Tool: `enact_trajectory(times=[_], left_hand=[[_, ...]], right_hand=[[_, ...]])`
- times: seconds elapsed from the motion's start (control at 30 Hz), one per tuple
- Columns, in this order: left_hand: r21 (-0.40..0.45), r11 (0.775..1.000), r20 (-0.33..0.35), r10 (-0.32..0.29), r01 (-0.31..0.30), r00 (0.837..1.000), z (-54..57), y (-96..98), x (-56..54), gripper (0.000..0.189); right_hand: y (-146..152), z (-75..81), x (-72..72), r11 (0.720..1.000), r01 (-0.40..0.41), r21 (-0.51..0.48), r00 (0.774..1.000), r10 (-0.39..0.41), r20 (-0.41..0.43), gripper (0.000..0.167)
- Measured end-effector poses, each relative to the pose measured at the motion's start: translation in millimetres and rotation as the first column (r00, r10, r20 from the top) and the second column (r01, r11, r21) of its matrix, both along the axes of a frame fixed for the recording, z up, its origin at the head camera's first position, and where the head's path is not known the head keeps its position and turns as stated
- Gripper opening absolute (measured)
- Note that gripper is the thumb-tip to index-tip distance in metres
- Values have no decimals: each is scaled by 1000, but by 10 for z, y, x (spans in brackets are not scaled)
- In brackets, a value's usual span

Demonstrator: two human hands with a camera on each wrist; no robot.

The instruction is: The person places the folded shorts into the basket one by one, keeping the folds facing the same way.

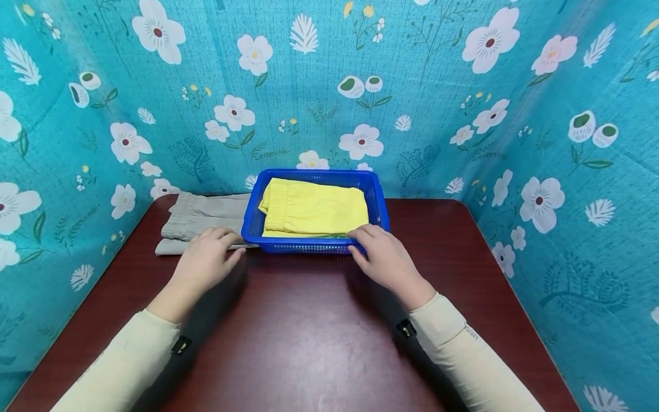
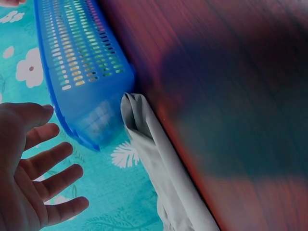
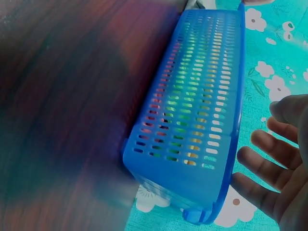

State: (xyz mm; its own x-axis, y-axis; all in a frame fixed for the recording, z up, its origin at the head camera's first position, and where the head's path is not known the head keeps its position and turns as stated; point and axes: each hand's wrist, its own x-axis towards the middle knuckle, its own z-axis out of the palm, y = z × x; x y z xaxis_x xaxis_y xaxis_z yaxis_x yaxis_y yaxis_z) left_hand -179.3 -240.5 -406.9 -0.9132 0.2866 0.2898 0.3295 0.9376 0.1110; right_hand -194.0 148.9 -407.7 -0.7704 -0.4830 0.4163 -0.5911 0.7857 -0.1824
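A blue slotted basket (image 1: 315, 246) stands at the back middle of the table and holds a folded yellow garment (image 1: 315, 209). A folded grey garment (image 1: 198, 220) lies against the basket's left side. My left hand (image 1: 206, 263) hovers open over the grey garment's near edge, by the basket's front left corner. In the left wrist view the left hand (image 2: 33, 168) has spread fingers, clear of the basket (image 2: 82, 62) and the grey garment (image 2: 159, 159). My right hand (image 1: 383, 257) is open at the front right corner. In the right wrist view the right hand (image 3: 279, 173) sits just off the basket (image 3: 192, 120).
The dark red wooden table (image 1: 309, 343) has rounded corners. A teal floral cloth backdrop (image 1: 463, 103) closes it in at the back, left and right. Bare tabletop stretches between my forearms and the basket.
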Motion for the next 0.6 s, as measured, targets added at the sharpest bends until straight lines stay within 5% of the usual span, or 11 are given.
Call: enact_trajectory(times=[0.27,0.6], left_hand=[[-8,999,25,32,-31,999,-43,-184,-91,30],[-8,997,80,78,-78,994,-114,-400,-200,34]], right_hand=[[-114,-44,45,996,-91,-14,993,89,-80,26],[-356,-67,110,989,-134,59,990,136,-44,23]])
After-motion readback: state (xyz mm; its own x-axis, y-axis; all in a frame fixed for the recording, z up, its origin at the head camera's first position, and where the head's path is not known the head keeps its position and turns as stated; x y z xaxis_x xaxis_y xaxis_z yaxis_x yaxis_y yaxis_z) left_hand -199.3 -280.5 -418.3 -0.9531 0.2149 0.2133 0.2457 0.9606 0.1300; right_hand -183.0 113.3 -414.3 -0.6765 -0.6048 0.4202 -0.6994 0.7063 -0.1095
